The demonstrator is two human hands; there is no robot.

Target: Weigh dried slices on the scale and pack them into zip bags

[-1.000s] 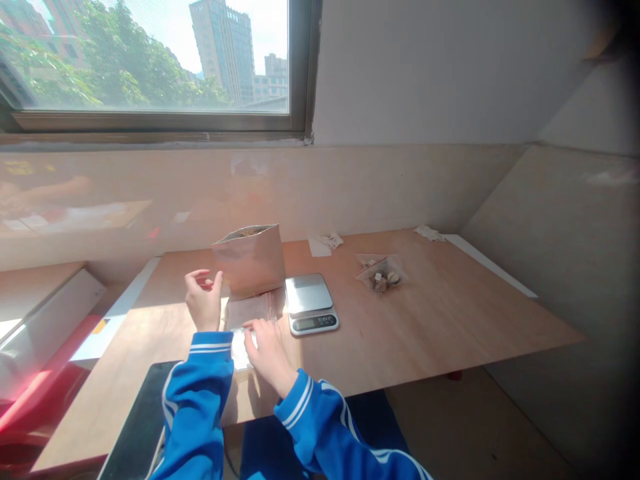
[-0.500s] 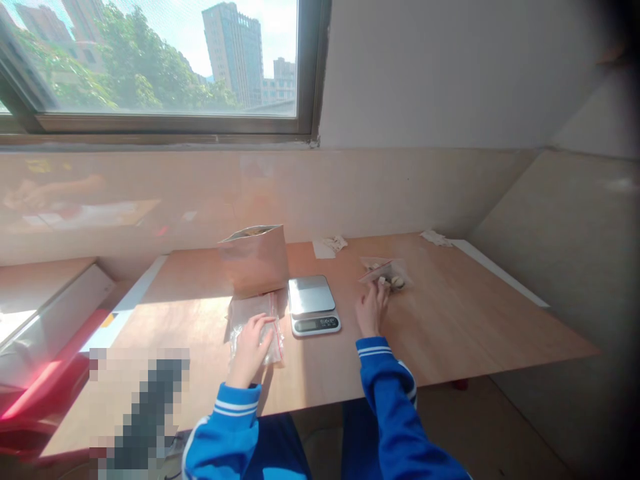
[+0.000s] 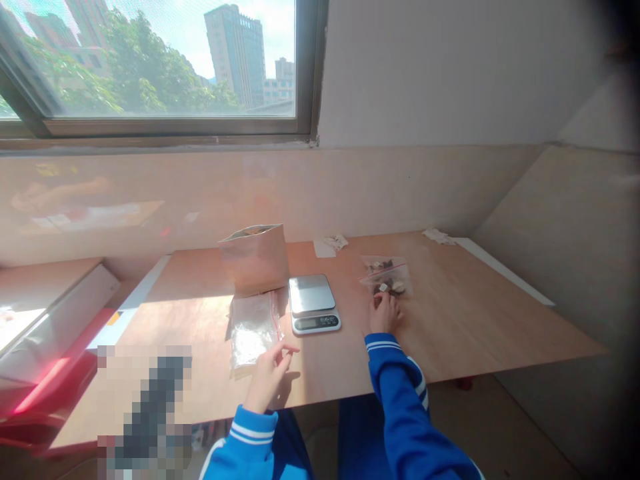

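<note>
My left hand (image 3: 274,372) hovers near the front edge of the table, index finger stretched out to the right, nothing in it. Just behind it lies a stack of clear zip-lock bags (image 3: 253,330) with red seal strips. My right hand (image 3: 385,313) rests at the near edge of zip-lock bags (image 3: 401,272) filled with dark and pale pieces I cannot identify. Its fingers are curved and slightly apart, their tips partly hidden, with no grip on the bag visible. Between the hands sits a digital kitchen scale (image 3: 314,303) with a bare steel plate.
An upright kraft paper bag (image 3: 255,260), open at the top, stands behind the clear bags. White paper scraps (image 3: 336,242) and more crumpled pieces (image 3: 439,236) lie at the table's back edge. A pixelated dark object (image 3: 155,407) is at the front left.
My left hand has come off the clear bags, moving right and toward me. My right hand has drawn back slightly, and the filled bag now lies flatter.
</note>
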